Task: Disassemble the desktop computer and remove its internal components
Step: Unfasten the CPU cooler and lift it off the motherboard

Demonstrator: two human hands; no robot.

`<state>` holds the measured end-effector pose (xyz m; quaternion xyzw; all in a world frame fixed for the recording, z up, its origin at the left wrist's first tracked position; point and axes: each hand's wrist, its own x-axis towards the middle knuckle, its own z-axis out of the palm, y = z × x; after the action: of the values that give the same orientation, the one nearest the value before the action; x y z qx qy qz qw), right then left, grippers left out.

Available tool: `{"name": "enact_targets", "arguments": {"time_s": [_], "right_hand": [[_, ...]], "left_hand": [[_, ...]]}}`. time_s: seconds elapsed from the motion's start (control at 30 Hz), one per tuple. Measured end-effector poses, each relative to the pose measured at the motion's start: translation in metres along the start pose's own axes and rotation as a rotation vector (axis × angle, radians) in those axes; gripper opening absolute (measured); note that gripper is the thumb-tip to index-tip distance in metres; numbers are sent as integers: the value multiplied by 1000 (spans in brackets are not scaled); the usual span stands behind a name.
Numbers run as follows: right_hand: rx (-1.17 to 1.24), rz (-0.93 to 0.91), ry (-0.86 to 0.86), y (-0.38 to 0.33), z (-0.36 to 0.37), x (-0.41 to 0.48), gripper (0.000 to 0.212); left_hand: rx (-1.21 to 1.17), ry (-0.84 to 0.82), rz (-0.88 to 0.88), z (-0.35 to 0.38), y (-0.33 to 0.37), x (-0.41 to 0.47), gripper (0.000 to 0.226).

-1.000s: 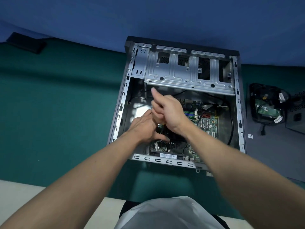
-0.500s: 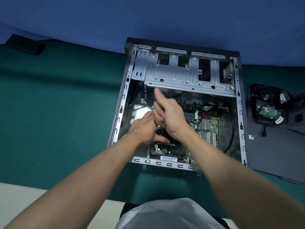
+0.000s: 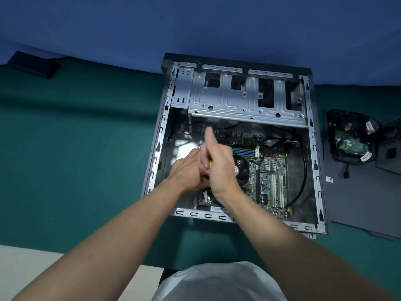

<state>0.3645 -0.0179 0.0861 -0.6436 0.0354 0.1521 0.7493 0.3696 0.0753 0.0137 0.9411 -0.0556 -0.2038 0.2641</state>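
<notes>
1. The computer case is a boxy shell of stamped grey sheet metal lying open on the green-covered bench.
2. Inside lie a green motherboard, a round black cooler fan and a perforated steel drive cage (dull, ribbed).
3. The right hand has its fingers curled round a yellow-handled tool, forefinger raised.
4. The left hand presses against it; I cannot tell how its fingers stand.

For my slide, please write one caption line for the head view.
Both hands work close together over the motherboard inside the open computer case, gripping a yellow-handled tool.
</notes>
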Motion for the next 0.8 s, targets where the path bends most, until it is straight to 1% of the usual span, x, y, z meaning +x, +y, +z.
{"name": "enact_targets", "arguments": {"time_s": [0.03, 0.07, 0.1, 0.13, 0.17, 0.2, 0.23, 0.27, 0.3, 0.33, 0.37, 0.4, 0.43, 0.47, 0.5, 0.53, 0.57, 0.6, 0.63, 0.7, 0.73, 0.77, 0.8], "right_hand": [[-70, 25, -149, -4, -5, 4, 67], [-156, 77, -298, -9, -10, 10, 67], [-223, 139, -419, -16, -16, 17, 67], [-248, 202, -474, -22, -20, 26, 65], [-266, 242, -463, -27, -23, 33, 64], [-322, 232, -393, -28, -24, 37, 65], [-431, 174, -260, -27, -21, 38, 66], [-544, 85, -92, -23, -18, 34, 66], [-599, -1, 97, -17, -13, 30, 64], [-561, -35, 294, -10, -7, 24, 61], [-455, -11, 469, -6, 0, 19, 59], [-327, 36, 588, -2, 8, 16, 59], [-214, 81, 646, 1, 15, 14, 60], [-138, 104, 650, 6, 20, 14, 62], [-100, 102, 609, 9, 23, 11, 62], [-85, 75, 524, 11, 23, 7, 62], [-79, 39, 402, 10, 19, 5, 61], [-84, 17, 238, 8, 10, 6, 62], [-97, 31, 43, 5, -1, 10, 64], [-151, 152, -344, -7, -21, 23, 67], [-178, 217, -461, -12, -29, 29, 67], [-213, 257, -490, -16, -34, 34, 68], [-268, 260, -438, -18, -35, 37, 67]], "left_hand": [[14, 7, -2, 0, 1, -1, 35], [32, 4, 2, -1, 3, -1, 41], [48, -4, 13, -1, 2, -1, 52], [60, -19, 31, -1, 2, -1, 66], [62, -35, 50, -2, 1, -1, 78], [58, -47, 62, -1, 1, 0, 85], [56, -57, 66, -2, 0, 1, 89], [61, -69, 68, -2, 0, 1, 88], [69, -76, 72, -3, -1, 1, 84], [76, -81, 68, -2, -1, 1, 74], [81, -69, 54, -1, -1, 1, 56], [88, -45, 25, 0, -1, 1, 36], [81, -35, -5, -1, 0, 1, 23], [61, -37, -30, -1, 2, 0, 26], [37, -38, -42, 1, 2, 1, 31], [14, -34, -44, 2, 1, 1, 31], [1, -14, -35, 2, 1, 1, 27], [-8, -11, -36, 2, 0, 1, 26], [-13, -16, -35, 2, -1, 1, 36], [-31, -27, -16, 2, -1, 0, 68], [-41, -28, -7, 2, -2, 0, 77], [-42, -31, 8, 3, -2, 0, 81], [-16, -41, 25, 3, -3, 1, 82]]}}
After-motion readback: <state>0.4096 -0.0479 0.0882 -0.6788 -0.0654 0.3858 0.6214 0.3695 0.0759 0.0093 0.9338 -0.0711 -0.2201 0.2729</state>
